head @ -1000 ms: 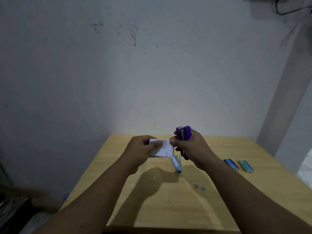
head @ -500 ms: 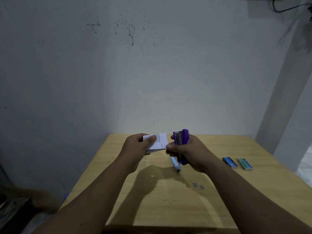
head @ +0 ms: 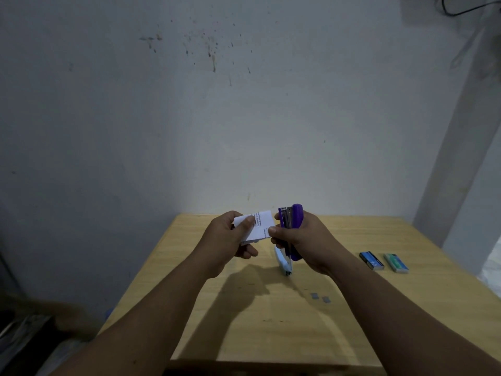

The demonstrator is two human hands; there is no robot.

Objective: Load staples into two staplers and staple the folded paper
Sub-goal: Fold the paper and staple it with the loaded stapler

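Folded paper held beside purple stapler, above worktop.
Left hand (head: 227,240) pinches folded paper (head: 256,226); right hand (head: 303,240) grips purple stapler (head: 291,232), thumb touching the paper's edge. Risk: paper outside the stapler's mouth, so the staple may miss or jam.

I see a wooden table (head: 352,335) pushed up against a pale wall (head: 244,131). The wall has little brown spots (head: 211,54) splashed high up on it. In the top right corner a black cable (head: 461,10) curls across the wall. A gray post (head: 458,164) leans down the right side. Down on the left, past the table edge, I see some dark stuff (head: 24,329) on the floor, but it is too blurry for me to tell what it is.
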